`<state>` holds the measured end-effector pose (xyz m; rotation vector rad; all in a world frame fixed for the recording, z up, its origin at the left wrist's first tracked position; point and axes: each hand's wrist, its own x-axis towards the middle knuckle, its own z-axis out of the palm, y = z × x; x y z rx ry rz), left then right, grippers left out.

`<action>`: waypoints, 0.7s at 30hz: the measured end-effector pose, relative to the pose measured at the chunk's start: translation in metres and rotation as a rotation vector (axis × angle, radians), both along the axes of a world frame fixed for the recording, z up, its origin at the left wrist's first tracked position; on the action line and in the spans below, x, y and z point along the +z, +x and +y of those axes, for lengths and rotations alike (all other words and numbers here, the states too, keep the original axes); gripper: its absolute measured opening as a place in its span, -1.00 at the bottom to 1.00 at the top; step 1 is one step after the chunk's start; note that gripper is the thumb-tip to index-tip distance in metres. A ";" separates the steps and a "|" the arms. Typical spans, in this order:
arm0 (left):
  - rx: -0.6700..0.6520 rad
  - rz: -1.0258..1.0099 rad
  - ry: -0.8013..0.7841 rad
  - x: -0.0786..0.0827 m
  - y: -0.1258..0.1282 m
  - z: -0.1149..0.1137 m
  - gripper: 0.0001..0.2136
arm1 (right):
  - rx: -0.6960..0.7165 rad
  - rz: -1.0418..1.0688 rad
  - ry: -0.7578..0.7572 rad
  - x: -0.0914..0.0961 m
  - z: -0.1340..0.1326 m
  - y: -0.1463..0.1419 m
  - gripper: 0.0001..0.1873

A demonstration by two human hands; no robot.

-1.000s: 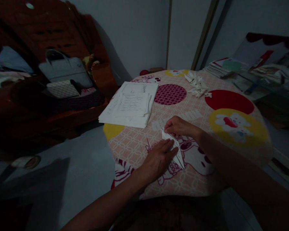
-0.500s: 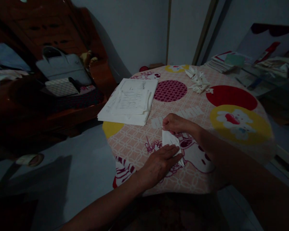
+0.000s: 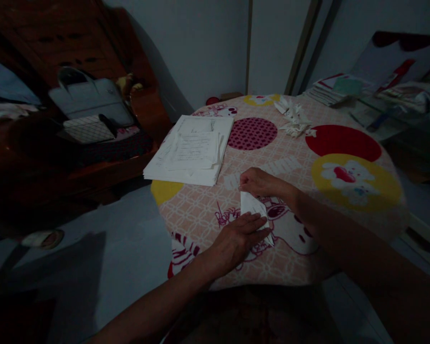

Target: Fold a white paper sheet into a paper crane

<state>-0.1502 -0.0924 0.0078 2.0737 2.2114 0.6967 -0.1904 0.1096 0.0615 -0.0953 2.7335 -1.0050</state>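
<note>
Left hand (image 3: 238, 239) lies on folded paper (image 3: 251, 202), fingers extended; right hand (image 3: 256, 182), fingers curled, pinches its far end. Paper stack (image 3: 193, 150) beyond, leftward, on patterned tablecloth (image 3: 193, 215).

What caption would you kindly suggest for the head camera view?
Left hand resting on a folded paper, right hand curled at its far end, on a patterned tablecloth.

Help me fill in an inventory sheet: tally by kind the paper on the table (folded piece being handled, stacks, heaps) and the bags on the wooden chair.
Folded paper: 1
Paper stack: 1
Paper heap: 1 (separate pieces unclear)
Bags: 2 (large pale bag, small quilted bag)
Total: 5
</note>
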 end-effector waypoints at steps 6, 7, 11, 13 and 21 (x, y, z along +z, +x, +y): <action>-0.025 -0.019 0.015 0.002 -0.002 -0.001 -0.61 | 0.017 0.144 0.061 -0.014 0.004 0.001 -0.85; -0.029 -0.010 0.018 0.002 -0.002 -0.001 -0.61 | 0.025 0.163 0.067 -0.017 0.005 0.000 -0.85; -0.038 0.002 0.007 0.003 -0.003 -0.002 -0.62 | 0.024 0.163 0.051 -0.020 0.007 0.001 -0.85; -0.037 -0.010 -0.012 0.003 -0.005 -0.004 -0.61 | -0.006 0.138 0.040 -0.016 0.005 0.003 -0.85; -0.070 -0.092 -0.091 0.014 -0.016 -0.005 -0.54 | -0.153 0.057 -0.004 -0.008 -0.002 0.004 -0.91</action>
